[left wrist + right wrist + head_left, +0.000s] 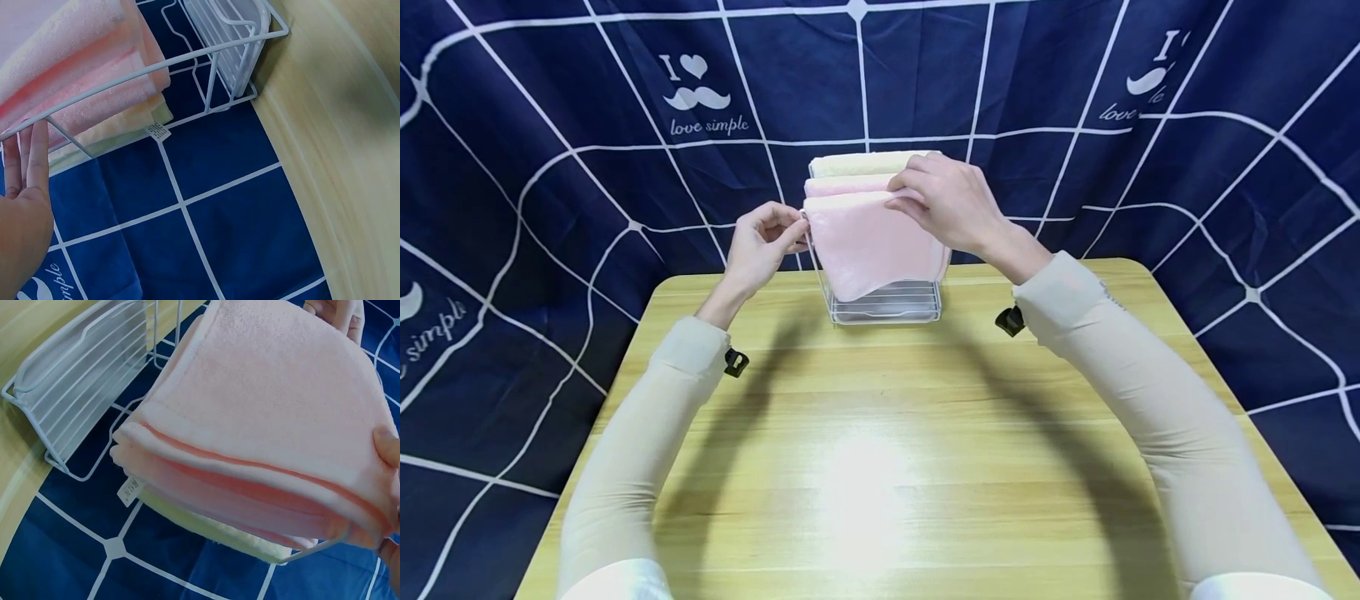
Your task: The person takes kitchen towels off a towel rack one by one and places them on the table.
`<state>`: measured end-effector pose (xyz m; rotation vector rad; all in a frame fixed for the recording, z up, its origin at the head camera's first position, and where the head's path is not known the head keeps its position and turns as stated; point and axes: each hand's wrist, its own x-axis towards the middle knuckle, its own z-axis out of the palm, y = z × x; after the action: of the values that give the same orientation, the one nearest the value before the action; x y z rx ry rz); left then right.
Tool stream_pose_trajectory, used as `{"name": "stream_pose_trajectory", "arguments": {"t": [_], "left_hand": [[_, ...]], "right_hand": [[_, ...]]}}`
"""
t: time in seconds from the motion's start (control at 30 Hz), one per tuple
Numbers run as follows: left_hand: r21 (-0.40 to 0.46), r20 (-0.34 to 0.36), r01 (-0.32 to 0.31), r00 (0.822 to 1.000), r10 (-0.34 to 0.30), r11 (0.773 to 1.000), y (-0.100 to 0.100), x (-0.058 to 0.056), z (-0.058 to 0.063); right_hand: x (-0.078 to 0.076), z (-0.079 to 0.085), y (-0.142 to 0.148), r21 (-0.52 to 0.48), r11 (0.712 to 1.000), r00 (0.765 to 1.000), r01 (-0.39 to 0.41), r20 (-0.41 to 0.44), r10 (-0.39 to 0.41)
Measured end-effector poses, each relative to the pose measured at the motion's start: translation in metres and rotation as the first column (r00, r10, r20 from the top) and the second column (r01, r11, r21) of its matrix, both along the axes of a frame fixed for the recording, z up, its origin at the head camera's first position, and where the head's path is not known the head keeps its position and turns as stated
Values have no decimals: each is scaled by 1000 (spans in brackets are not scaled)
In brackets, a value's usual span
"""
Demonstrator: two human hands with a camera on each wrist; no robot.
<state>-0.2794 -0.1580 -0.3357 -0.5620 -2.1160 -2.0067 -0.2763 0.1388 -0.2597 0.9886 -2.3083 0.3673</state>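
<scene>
A white wire rack (886, 315) stands at the far side of the table, with folded towels hung over its rails. Frontmost is a pink towel (880, 242); behind it hang another pink towel (850, 185) and a pale yellow one (872, 162). My right hand (951, 200) pinches the front pink towel by its top right edge. At the rack's upper left corner, my left hand (763, 246) holds the wire frame between thumb and fingers. Its fingers touch the rail (100, 94) in the left wrist view, where the thumb is hidden.
Beneath the towels, the rack holds a light grey tray (94, 356). The wooden table (865, 400) extends toward me under both sleeves. A dark blue curtain (925, 75) with white lines hangs close behind the rack and along both sides.
</scene>
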Motion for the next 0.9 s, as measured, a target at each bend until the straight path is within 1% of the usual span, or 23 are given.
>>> {"name": "stream_pose_trajectory", "arguments": {"t": [0.17,0.3,0.4,0.67,0.9], "left_hand": [[7,12,7,1000,-7,1000,0,0,1],[-19,13,-10,1000,11,1000,0,1,1],[-34,9,-21,1000,21,999,0,0,2],[-42,6,-11,1000,11,999,-1,-1,2],[-51,11,-8,1000,8,999,-1,-1,4]], "right_hand": [[2,3,2,-26,1000,999,-17,-31,16],[4,6,3,-60,997,998,-44,-45,41],[7,8,4,-60,997,998,-51,-51,48],[15,10,9,-57,997,997,-49,-64,46],[23,11,17,-53,996,989,-78,-133,70]]}}
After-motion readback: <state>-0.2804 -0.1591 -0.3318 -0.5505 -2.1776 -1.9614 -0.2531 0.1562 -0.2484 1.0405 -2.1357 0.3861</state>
